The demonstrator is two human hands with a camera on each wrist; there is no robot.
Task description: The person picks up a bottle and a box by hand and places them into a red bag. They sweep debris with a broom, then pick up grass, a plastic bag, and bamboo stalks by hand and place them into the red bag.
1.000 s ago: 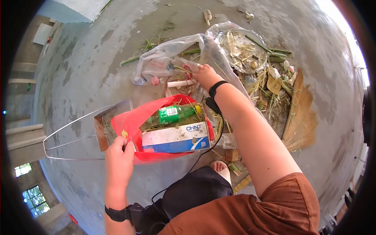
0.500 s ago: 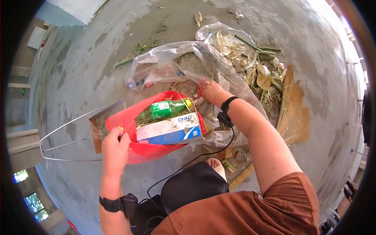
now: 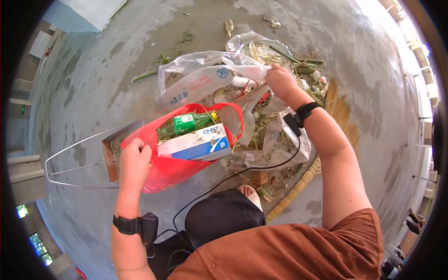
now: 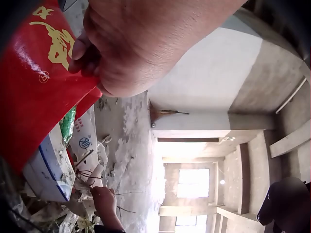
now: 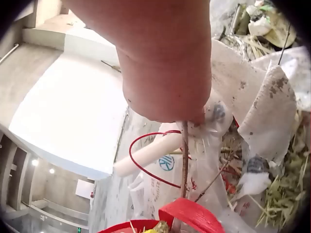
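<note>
My left hand [image 3: 134, 158] grips the rim of a red bag [image 3: 175, 172] with gold lettering. Inside the bag lie a green bottle [image 3: 184, 123] with a yellow cap and a white-and-blue CHNT box [image 3: 196, 142]. Farther right, my right hand [image 3: 282, 84] holds the edge of a clear printed plastic bag [image 3: 200, 84], stretched out to the left. A white tube [image 5: 150, 154], a loop of red wire [image 5: 132, 150] and a thin twig [image 5: 184, 160] run close to its fingers in the right wrist view. That hand's fingertips are mostly hidden.
A metal dustpan [image 3: 110, 161] with a wire handle stands left of the red bag. Straw and scraps [image 3: 261, 133] lie on the floor around the plastic bag. A straw broom [image 3: 338, 109] lies at the right. A black cable [image 3: 242, 171] hangs between the wrists.
My right hand has moved right and away from the red bag, drawing the printed plastic with it. The white tube has shifted too. My left hand keeps its grip on the red bag.
</note>
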